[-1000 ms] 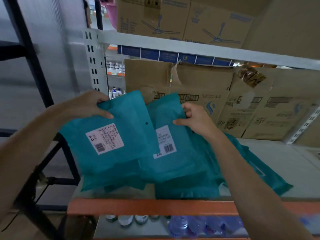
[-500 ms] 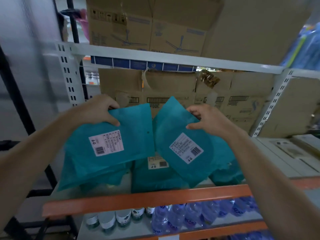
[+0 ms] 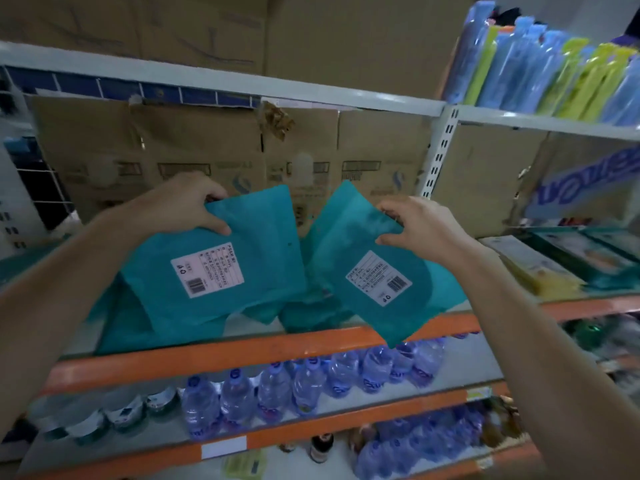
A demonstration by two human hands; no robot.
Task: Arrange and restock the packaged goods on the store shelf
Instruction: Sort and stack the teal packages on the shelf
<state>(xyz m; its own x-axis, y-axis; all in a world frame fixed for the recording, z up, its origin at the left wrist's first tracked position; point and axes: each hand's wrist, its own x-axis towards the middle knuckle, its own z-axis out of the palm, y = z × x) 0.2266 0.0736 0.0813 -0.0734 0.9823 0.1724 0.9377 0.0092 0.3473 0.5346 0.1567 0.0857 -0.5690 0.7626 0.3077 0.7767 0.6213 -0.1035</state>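
My left hand (image 3: 180,206) pinches one teal packet (image 3: 221,268), my right hand (image 3: 420,226) another (image 3: 377,271), both lifted above the orange shelf edge (image 3: 242,351). More packets (image 3: 304,313) lie heaped behind it, probably unsorted; most arranging remains.

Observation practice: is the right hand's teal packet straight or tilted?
Tilted: the teal packet shows its label askew, a corner overhanging the orange rail.

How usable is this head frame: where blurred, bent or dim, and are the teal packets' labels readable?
Head view: dim, bluish light; wide-angle bending bows the orange shelf rail; motion blur smears the right edge, worst on the blue and yellow packs; labels on the left packet and right packet show barcodes, text illegible.
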